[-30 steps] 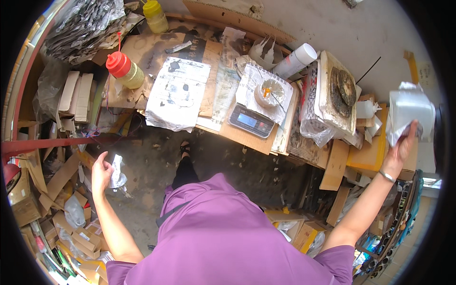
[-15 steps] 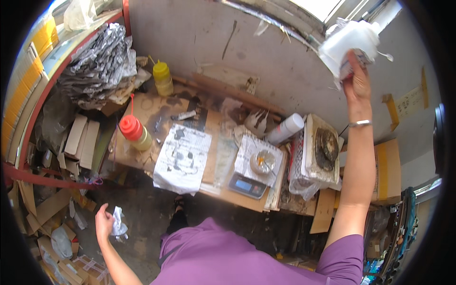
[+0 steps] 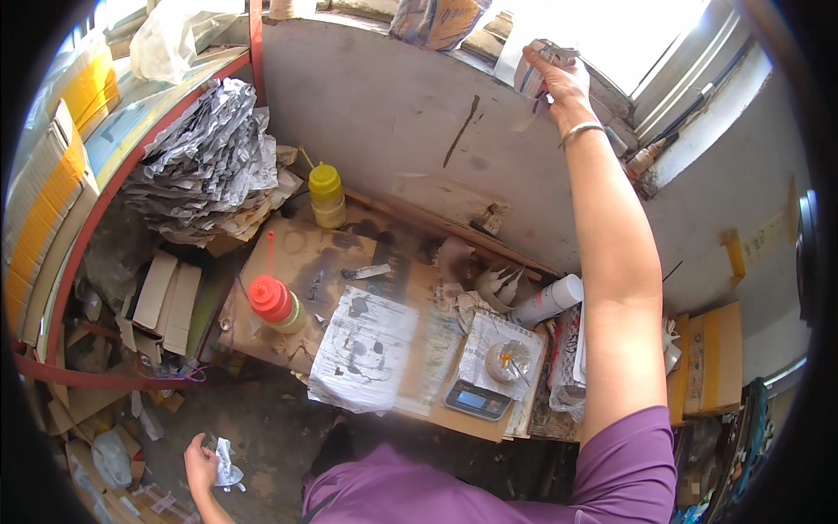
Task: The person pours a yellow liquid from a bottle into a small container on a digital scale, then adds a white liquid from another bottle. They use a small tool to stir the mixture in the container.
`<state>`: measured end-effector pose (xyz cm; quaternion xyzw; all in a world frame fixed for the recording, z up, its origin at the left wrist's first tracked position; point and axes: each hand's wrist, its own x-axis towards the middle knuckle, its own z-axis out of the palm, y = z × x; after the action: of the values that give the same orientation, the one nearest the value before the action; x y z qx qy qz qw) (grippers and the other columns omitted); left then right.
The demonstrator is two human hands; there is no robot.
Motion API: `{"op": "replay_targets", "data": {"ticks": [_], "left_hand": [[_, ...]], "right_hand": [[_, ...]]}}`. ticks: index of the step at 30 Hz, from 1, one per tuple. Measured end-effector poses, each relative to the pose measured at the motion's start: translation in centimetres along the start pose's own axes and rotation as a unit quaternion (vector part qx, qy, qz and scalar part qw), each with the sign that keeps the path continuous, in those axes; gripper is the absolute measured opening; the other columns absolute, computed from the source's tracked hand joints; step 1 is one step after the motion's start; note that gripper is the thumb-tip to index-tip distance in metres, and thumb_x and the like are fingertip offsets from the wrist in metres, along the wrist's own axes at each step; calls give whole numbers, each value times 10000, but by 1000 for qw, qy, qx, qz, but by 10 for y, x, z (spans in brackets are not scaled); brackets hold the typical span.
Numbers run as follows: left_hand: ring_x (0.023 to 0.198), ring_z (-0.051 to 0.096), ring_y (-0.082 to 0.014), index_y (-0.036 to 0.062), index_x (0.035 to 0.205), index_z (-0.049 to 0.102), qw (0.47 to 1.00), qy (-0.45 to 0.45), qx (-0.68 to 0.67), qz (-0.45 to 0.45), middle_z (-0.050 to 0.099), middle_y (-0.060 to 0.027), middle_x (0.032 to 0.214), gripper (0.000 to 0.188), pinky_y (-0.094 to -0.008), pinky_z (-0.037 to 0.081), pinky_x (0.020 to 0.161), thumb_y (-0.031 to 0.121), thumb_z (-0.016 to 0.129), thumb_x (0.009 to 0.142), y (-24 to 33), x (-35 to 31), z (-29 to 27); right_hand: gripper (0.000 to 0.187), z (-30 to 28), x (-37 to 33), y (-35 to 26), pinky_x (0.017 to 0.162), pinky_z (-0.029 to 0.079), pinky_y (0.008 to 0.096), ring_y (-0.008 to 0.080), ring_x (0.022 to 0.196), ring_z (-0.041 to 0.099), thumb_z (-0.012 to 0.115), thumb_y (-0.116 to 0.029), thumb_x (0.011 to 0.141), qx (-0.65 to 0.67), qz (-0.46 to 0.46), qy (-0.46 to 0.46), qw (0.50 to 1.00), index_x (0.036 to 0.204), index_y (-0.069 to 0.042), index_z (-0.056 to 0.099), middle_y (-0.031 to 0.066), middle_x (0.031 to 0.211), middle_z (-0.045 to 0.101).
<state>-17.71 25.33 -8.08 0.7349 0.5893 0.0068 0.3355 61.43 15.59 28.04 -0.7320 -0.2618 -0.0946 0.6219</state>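
My right hand is raised high at the window, closed around a crumpled printed paper wad. With it the hand holds a white plastic jug, mostly washed out by the glare. Down at the lower left, my left hand pinches a crumpled piece of white paper. Below my right arm, a glass jar with something orange inside stands on a paper-covered digital scale. A stained paper sheet lies on the bench's front edge.
A red-capped squeeze bottle and a yellow one stand on the cardboard-covered bench. A white spray can leans behind the scale. Stacked crumpled newspaper fills the red-framed shelf. Cardboard boxes stand at right.
My right hand has moved left along the window with the jug and paper wad. The view has shifted, so the bench appears lower and farther right. My left hand still holds its paper.
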Motion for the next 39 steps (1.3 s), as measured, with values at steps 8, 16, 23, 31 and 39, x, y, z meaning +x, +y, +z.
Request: {"op": "replay_targets", "data": {"ticks": [8,16,23,31,39], "left_hand": [[654,574,-118,-51,1348,518,987,-32,-154,17,595,-39,715,670,-274,493,650,-123,621,689,45,-14,-16],[926,584,-105,-3,1448,412,781,-110,-602,127,607,-34,1051,666,-227,480,819,-75,572,806,215,-6,-4],[1122,621,-199,-34,1405,393,600,-287,-735,134,608,-146,1253,538,-325,515,967,40,635,930,284,-35,65],[801,558,-66,-43,1362,372,764,-131,-593,218,593,-27,908,560,-195,458,747,-79,633,868,327,-88,115],[835,597,-94,-25,1246,450,759,-146,-624,113,608,-44,903,374,-206,501,770,-72,609,911,342,-142,163]], "right_hand": [[781,1,15,11,793,523,342,200,862,611,943,-353,622,-199,-78,55,975,1221,-16,573,93,1058,663],[624,-76,-118,6,899,512,314,188,1028,633,811,-298,677,-220,-209,-26,952,1178,25,626,121,1117,665],[389,-78,-428,27,805,546,298,158,929,666,703,7,813,-68,43,-400,913,1192,-1,618,93,1035,673],[637,-121,-477,20,944,485,357,264,1152,576,822,-151,764,-17,54,-200,978,1310,-13,526,141,1226,594],[481,-125,-536,11,839,453,395,274,1035,597,791,-137,648,-207,-275,-182,921,1107,-81,655,83,1115,631]]}}
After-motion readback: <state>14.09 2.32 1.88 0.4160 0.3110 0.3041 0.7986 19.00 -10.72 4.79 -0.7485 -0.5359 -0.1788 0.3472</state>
